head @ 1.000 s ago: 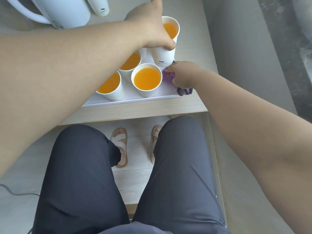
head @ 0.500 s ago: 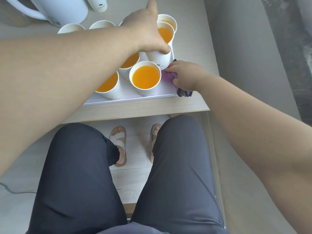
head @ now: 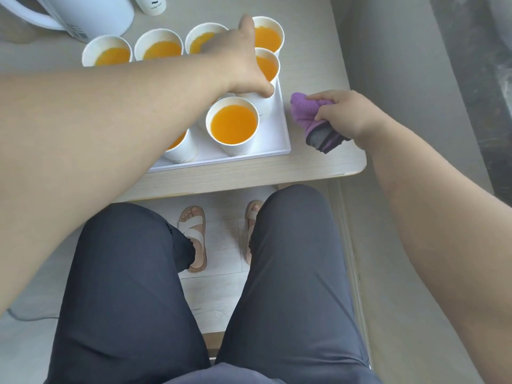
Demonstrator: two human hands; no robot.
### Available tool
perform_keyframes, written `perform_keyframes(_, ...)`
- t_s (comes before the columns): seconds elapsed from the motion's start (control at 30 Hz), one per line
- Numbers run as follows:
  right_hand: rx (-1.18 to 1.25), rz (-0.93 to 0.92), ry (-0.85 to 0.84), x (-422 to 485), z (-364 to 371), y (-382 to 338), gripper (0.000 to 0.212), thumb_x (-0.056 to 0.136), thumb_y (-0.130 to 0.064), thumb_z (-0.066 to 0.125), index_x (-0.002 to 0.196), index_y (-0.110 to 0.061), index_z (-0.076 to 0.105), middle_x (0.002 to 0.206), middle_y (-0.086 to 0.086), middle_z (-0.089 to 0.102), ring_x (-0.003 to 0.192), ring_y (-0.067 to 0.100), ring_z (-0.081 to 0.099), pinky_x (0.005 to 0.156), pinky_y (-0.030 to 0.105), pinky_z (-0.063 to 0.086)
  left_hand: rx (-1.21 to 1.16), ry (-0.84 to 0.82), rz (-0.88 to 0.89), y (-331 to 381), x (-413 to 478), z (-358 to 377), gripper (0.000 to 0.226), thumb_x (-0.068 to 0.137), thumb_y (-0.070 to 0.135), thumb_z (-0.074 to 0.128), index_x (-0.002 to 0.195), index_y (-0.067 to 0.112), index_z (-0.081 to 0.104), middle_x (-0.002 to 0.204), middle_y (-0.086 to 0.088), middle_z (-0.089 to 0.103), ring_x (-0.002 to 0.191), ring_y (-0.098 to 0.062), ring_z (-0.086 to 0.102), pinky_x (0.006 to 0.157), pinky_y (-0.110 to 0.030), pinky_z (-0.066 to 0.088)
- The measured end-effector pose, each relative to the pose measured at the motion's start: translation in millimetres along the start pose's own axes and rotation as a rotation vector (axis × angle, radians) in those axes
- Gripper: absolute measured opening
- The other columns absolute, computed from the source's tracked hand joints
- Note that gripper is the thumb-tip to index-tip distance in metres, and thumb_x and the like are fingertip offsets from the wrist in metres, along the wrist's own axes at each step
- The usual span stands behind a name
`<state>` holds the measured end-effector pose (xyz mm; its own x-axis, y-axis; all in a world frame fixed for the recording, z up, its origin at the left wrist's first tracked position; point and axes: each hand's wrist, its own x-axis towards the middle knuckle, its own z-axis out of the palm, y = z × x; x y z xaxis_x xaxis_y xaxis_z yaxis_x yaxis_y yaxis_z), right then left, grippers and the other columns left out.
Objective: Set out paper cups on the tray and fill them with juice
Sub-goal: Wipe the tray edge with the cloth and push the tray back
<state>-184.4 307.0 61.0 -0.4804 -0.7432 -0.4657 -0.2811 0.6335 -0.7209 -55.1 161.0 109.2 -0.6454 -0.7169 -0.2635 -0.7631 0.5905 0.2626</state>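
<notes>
My left hand [head: 238, 65] curls round a smooth white paper cup [head: 266, 106], thumb on its wall, orange juice near its round rim. The cup is at the far right corner of the flat white tray [head: 277, 134]. Just nearer me stands another full cup [head: 232, 128]. Right of it, off the tray, my right hand [head: 346, 115] pinches a bunched, fluffy purple cloth [head: 304, 110] over the pale woodgrain table [head: 304, 167].

My left hand [head: 238, 70] grips a filled cup [head: 263, 87] on the tray [head: 273, 139]; my right hand [head: 342, 115] clutches a purple cloth [head: 304, 109] beside it.
</notes>
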Motion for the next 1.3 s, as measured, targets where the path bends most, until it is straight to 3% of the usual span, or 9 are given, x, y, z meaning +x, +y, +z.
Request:
perform_keyframes(0.1, 0.092, 0.05, 0.02, -2, 4, 7, 0.045, 0.089, -0.003, 0.045, 0.126, -0.024, 0.06, 0.079, -0.004, 0.055, 0.038, -0.001, 0.049, 0.033, 0.012, 0.032, 0.01, -0.006, -0.017, -1, 2, 4, 0.094, 0.07, 0.04, 0.075, 0.141, 0.008, 0.022, 0.093, -0.011, 0.051, 0.08, -0.032, 0.052, 0.062, -0.037, 0.037)
perform_keyframes(0.3, 0.144, 0.084, 0.047, -2, 19, 12, 0.047, 0.089, -0.003, 0.045, 0.127, -0.026, 0.059, 0.08, -0.003, 0.053, 0.052, 0.01, 0.042, 0.034, 0.011, 0.031, 0.044, -0.03, -0.044, -2, 6, 10, 0.095, 0.068, 0.041, 0.077, 0.14, 0.01, 0.022, 0.092, -0.01, 0.053, 0.078, -0.032, 0.055, 0.061, -0.037, 0.04)
perform_keyframes(0.47, 0.156, 0.069, 0.036, -3, 26, 18, 0.048, 0.089, -0.004, 0.045, 0.13, -0.027, 0.057, 0.108, 0.001, 0.055, 0.062, 0.011, 0.049, 0.048, 0.015, 0.042, 0.083, -0.022, -0.056, -1, 6, 10, 0.098, 0.067, 0.045, 0.078, 0.14, 0.012, 0.022, 0.095, -0.009, 0.053, 0.08, -0.032, 0.056, 0.061, -0.037, 0.039)
perform_keyframes(0.7, 0.177, 0.06, 0.052, -3, 29, 21, 0.048, 0.089, -0.003, 0.046, 0.13, -0.026, 0.057, 0.106, 0.001, 0.055, 0.067, 0.015, 0.052, 0.062, 0.026, 0.048, 0.089, -0.052, -0.065, 4, 7, 9, 0.099, 0.064, 0.051, 0.079, 0.137, 0.012, 0.023, 0.097, -0.007, 0.052, 0.088, -0.034, 0.057, 0.07, -0.04, 0.043)
perform_keyframes(0.87, 0.182, 0.052, 0.053, -3, 31, 20, 0.048, 0.088, -0.004, 0.047, 0.13, -0.026, 0.057, 0.113, 0.002, 0.053, 0.073, 0.019, 0.054, 0.069, 0.035, 0.053, 0.048, -0.072, -0.085, 3, 5, 9, 0.103, 0.064, 0.053, 0.079, 0.138, 0.011, 0.022, 0.101, -0.006, 0.054, 0.089, -0.033, 0.057, 0.066, -0.039, 0.042)
perform_keyframes(1.0, 0.176, 0.049, 0.054, -3, 34, 19, 0.048, 0.089, -0.004, 0.047, 0.13, -0.027, 0.056, 0.11, 0.001, 0.053, 0.068, 0.013, 0.053, 0.059, 0.023, 0.048, -0.009, -0.053, -0.088, 2, 5, 10, 0.102, 0.065, 0.049, 0.08, 0.14, 0.01, 0.022, 0.102, -0.006, 0.054, 0.085, -0.03, 0.055, 0.064, -0.037, 0.04)
perform_keyframes(1.3, 0.183, 0.04, 0.059, -1, 38, 20, 0.048, 0.089, -0.004, 0.047, 0.131, -0.025, 0.056, 0.113, 0.001, 0.055, 0.087, 0.016, 0.055, 0.064, 0.015, 0.047, -0.041, -0.024, -0.085, 4, 8, 12, 0.096, 0.065, 0.047, 0.08, 0.136, 0.011, 0.026, 0.098, -0.001, 0.052, 0.084, -0.028, 0.055, 0.065, -0.037, 0.038)
